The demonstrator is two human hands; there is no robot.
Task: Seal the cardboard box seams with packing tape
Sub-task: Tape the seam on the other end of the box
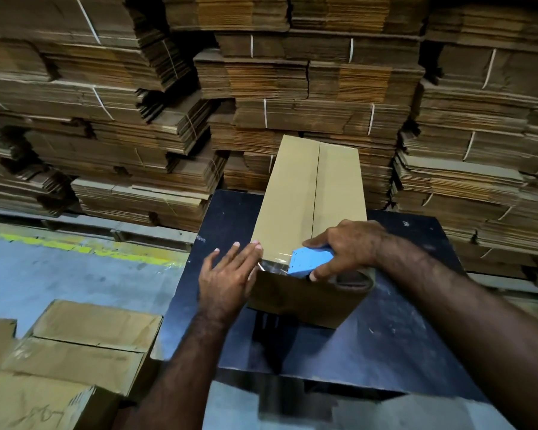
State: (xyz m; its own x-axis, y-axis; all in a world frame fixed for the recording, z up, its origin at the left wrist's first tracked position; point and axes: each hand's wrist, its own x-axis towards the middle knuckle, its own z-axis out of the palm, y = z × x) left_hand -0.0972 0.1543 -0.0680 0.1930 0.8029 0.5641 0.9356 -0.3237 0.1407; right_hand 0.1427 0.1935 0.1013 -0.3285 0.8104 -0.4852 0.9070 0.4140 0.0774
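On the dark table [395,346], the cardboard box [311,193] points toward 12 o'clock while the right hand [348,243] grips the blue tape dispenser [311,260] at its 6 o'clock end, and the left hand [227,274], open and flat, braces the 7 o'clock corner, likely steadying it.

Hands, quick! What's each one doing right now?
Left hand: open, fingers spread, pressed flat against the near left corner of the cardboard box.
Right hand: closed around the blue tape dispenser at the box's near end.

L hand [227,271] flat, fingers spread; R hand [345,246] clenched, gripping.
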